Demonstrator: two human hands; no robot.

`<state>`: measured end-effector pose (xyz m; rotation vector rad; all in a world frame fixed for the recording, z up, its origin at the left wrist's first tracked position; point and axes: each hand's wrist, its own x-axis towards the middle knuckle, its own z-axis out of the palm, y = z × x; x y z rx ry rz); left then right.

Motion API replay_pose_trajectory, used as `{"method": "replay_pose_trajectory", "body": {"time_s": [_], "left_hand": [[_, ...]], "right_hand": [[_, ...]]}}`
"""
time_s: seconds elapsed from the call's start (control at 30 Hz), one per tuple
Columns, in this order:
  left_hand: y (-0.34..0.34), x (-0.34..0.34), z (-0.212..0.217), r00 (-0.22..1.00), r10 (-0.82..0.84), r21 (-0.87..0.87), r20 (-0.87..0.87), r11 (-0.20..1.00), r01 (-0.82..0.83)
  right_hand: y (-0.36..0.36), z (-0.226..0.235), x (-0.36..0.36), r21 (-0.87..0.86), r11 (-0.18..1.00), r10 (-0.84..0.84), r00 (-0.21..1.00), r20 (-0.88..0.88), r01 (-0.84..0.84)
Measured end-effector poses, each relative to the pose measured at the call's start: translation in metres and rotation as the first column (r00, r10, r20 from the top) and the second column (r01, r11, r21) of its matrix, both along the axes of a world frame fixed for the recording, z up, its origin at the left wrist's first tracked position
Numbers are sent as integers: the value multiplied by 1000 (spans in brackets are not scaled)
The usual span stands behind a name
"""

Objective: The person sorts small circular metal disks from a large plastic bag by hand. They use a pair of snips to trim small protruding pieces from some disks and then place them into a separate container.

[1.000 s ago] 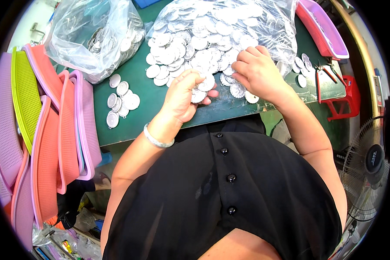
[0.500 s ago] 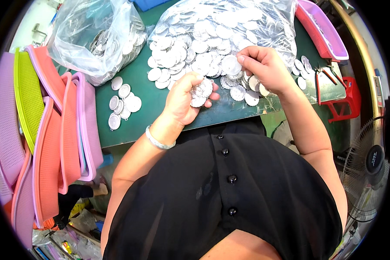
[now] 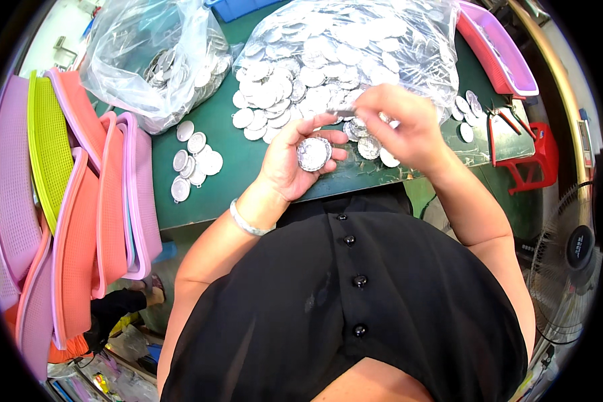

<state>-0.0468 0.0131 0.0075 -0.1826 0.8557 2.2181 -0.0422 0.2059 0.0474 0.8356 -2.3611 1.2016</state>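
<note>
My left hand [image 3: 287, 155] is turned palm up, with silvery round metal discs [image 3: 313, 154] resting on its curled fingers; the thumb is raised off them. How many discs lie in it I cannot tell. Between thumb and forefinger, my right hand [image 3: 409, 127] pinches another metal disc [image 3: 342, 111], seen edge-on beside the left fingertips. Under and behind the right hand, more discs [image 3: 368, 147] lie at the table's near edge. A large heap of the same discs [image 3: 268, 87] spills out of a clear plastic bag [image 3: 409, 40] just beyond both hands.
The table [image 3: 241, 174] is green. A small group of discs [image 3: 197, 161] lies left, below another clear bag [image 3: 134, 87]. Right are loose discs [image 3: 467, 107], red-handled pliers [image 3: 494, 134] and a pink basket [image 3: 499, 47]. Stacked baskets [image 3: 80, 248] stand left; a fan [image 3: 563, 268] stands right.
My right hand has come down and left toward my left hand, its disc now turned edge-on. The left thumb has lifted off the discs and the fingers have opened somewhat.
</note>
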Motion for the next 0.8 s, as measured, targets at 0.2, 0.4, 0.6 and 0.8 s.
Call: {"method": "replay_pose_trajectory", "body": {"time_s": [0.2,0.4,0.6,0.8], "left_hand": [[-6,4,-3,998,6,-114,-67,993,-13],[-28,5,-9,994,64,-98,-86,993,-72],[-34,8,-10,978,103,-163,-179,978,-133],[-36,6,-9,985,108,-193,-131,972,-132]], "right_hand": [[-3,-5,-7,254,960,150,982,-119,-116],[-22,-25,-35,452,885,-52,989,-138,110],[-34,-33,-44,497,857,-63,986,-154,132],[-27,-23,-46,-94,994,103,719,687,-53]]}}
